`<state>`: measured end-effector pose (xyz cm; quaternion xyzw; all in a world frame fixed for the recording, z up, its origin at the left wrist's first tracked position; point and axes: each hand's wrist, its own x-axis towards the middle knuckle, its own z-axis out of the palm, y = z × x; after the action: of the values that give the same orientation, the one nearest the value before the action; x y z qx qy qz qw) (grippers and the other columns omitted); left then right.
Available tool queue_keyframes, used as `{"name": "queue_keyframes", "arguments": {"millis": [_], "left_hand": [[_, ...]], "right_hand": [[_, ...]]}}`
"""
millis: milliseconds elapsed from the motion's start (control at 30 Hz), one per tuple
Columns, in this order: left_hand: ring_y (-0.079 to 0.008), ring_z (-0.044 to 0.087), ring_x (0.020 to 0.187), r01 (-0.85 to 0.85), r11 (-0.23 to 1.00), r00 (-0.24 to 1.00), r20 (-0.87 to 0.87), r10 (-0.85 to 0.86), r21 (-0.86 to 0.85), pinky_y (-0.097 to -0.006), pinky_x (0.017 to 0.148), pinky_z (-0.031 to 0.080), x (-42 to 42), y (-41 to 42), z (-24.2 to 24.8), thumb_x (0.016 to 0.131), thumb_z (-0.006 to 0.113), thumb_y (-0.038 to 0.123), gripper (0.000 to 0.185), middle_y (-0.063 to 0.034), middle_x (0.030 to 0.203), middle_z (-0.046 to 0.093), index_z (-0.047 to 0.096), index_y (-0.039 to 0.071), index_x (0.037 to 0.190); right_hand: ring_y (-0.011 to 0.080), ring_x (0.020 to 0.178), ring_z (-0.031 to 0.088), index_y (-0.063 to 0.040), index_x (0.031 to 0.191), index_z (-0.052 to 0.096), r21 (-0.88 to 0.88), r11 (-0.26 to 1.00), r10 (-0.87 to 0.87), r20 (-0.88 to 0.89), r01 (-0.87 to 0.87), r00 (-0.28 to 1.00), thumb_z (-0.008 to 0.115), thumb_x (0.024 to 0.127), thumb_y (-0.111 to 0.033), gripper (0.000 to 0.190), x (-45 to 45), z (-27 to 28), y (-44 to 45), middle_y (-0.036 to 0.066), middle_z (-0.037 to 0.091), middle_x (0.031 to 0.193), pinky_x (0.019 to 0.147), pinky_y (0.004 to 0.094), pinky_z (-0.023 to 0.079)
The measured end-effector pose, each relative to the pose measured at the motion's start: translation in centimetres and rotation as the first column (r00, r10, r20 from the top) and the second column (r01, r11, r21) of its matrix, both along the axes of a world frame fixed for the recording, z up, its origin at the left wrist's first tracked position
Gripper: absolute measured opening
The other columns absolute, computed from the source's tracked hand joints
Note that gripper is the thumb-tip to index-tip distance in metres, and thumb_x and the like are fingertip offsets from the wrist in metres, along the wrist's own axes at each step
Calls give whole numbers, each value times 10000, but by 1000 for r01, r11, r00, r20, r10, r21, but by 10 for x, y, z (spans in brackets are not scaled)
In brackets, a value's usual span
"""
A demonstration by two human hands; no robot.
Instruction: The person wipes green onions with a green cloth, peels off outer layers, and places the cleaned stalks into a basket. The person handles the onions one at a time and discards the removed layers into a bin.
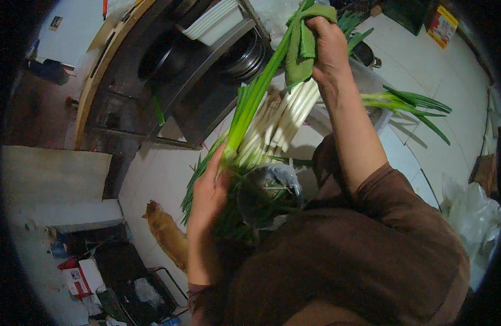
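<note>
My left hand (211, 187) grips a long green onion (254, 102) low on its green leaves, near the middle of the view. Up at the top, my right hand (325, 45) is closed on a green cloth (297, 57), which lies against the upper leaves of the same onion. Below the cloth lies a bundle of green onions with white stalks (293, 114); some brown roots show beside them. A bin with a clear plastic liner (289, 175) stands under my hands and holds green scraps. My left fingertips are partly hidden behind the leaves.
Right of my right forearm, a translucent plastic tub (382, 118) has more green onions (417, 104) sticking out over its rim. A dark shelf (217, 61) with white trays (213, 24) and metal pans stands at upper left. An orange-brown cat (167, 236) is on the floor at left.
</note>
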<state>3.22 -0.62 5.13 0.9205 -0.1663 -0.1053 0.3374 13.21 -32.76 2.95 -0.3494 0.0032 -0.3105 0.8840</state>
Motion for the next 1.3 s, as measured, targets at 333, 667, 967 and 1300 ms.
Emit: {"name": "queue_keyframes", "arguments": {"millis": [333, 667, 967, 1300], "left_hand": [[-134, 581, 770, 72, 997, 995, 67, -74, 34, -238, 704, 453, 1, 37, 12, 937, 455, 125, 457, -82, 952, 602, 401, 108, 1390], [-80, 433, 502, -160, 970, 934, -346, 89, -181, -200, 436, 370, -3, 62, 13, 968, 438, 314, 487, -38, 724, 507, 362, 123, 1410], [-98, 483, 560, -149, 829, 989, -63, 137, -539, -219, 483, 413, 25, 39, 15, 959, 468, 323, 511, -51, 769, 529, 339, 84, 1392], [-76, 535, 747, 32, 756, 977, 179, 113, -654, -217, 621, 454, 33, -24, 16, 888, 558, 56, 401, -66, 1036, 578, 418, 39, 1264]], "right_hand": [[226, 662, 600, -27, 916, 575, 205, 978, 21, 58, -32, 998, 499, 862, -162, 164, -9, 4, -36, 96, 593, 772, 606, 389, 523], [244, 881, 614, -64, 1072, 604, 287, 954, 38, 152, -81, 988, 525, 907, -217, 238, 17, -36, -77, 93, 639, 981, 814, 395, 518], [219, 891, 614, -83, 1239, 516, 110, 885, 442, 109, -452, 891, 429, 941, -489, 510, -2, -14, 43, 82, 624, 1004, 776, 366, 524], [185, 1060, 523, -34, 1214, 519, -455, 833, 353, -4, -316, 936, 534, 919, -178, 329, -40, -7, 144, 84, 563, 1146, 935, 323, 414]]}}
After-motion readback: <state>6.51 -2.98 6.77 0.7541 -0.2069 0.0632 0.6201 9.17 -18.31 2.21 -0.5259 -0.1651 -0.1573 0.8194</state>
